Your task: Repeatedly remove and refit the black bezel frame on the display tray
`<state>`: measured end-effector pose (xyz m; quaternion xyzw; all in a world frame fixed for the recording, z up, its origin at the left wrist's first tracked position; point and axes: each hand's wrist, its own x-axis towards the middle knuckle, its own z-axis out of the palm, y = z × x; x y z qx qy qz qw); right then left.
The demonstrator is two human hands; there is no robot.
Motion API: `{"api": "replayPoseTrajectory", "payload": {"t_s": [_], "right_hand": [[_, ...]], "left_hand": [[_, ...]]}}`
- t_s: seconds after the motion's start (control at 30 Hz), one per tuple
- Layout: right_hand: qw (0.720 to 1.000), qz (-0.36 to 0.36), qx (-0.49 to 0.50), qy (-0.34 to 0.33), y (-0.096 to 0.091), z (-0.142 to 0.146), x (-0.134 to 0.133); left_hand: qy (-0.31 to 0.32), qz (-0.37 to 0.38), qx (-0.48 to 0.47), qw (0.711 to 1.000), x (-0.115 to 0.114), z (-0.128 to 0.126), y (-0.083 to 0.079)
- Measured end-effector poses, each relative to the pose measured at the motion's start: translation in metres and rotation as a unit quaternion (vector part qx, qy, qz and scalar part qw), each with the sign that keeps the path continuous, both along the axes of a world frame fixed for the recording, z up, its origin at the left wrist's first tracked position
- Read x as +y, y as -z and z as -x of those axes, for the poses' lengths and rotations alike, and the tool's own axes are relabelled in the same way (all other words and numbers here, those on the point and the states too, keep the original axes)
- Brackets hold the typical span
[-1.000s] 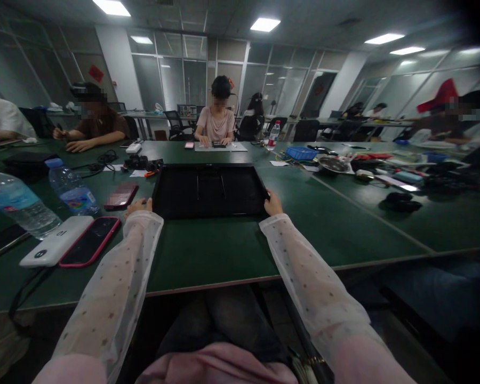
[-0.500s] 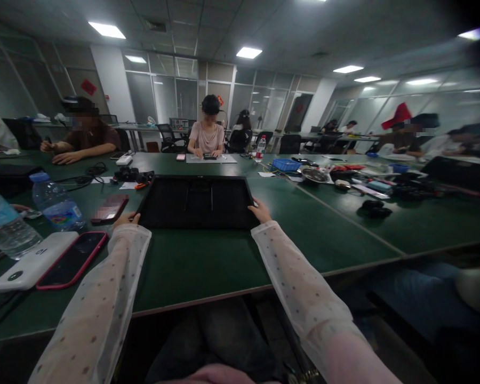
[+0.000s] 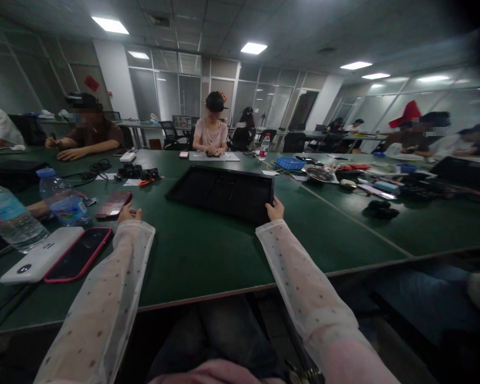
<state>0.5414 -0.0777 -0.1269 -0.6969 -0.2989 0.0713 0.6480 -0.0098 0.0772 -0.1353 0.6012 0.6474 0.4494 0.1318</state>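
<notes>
A flat black rectangular panel with a raised rim [image 3: 220,192] lies slanted over the green table, and a thin rectangular outline shows at its middle. My right hand [image 3: 276,209] is closed on the panel's near right corner, thumb on the rim and the other fingers partly hidden. My left hand [image 3: 128,214] holds nothing, its fingers apart, well clear of the panel's left end. Just beyond that hand is a phone with a reddish-brown screen [image 3: 114,206]. Sheer dotted sleeves cover both my forearms.
On my left stand water bottles [image 3: 64,200], with a white power bank [image 3: 40,256] and a red-edged phone [image 3: 80,255] nearer me. A blue basket [image 3: 290,163] and a metal bowl [image 3: 319,174] sit right of the panel. A person [image 3: 212,133] works across the table [image 3: 208,266].
My left hand has let go of the panel's left side. The panel has turned and shifted right, its left end swinging away from me, while my right hand keeps hold of its right corner.
</notes>
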Motion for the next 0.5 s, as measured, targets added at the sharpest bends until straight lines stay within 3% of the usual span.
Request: {"api": "replayPoseTrajectory", "payload": {"t_s": [0.1,0.23,0.5], "right_hand": [[0.991,0.042,-0.026,0.122,-0.004,-0.009,-0.012],[0.958,0.089,-0.023,0.271,-0.013,-0.013,-0.032],[0.928,0.130,0.034,0.348,-0.026,-0.005,-0.062]], "left_hand": [[-0.001,-0.004,-0.006,1.000,0.000,0.003,-0.001],[-0.004,-0.014,-0.018,1.000,0.001,0.002,-0.001],[-0.007,-0.049,-0.025,0.998,-0.004,-0.001,-0.004]]}}
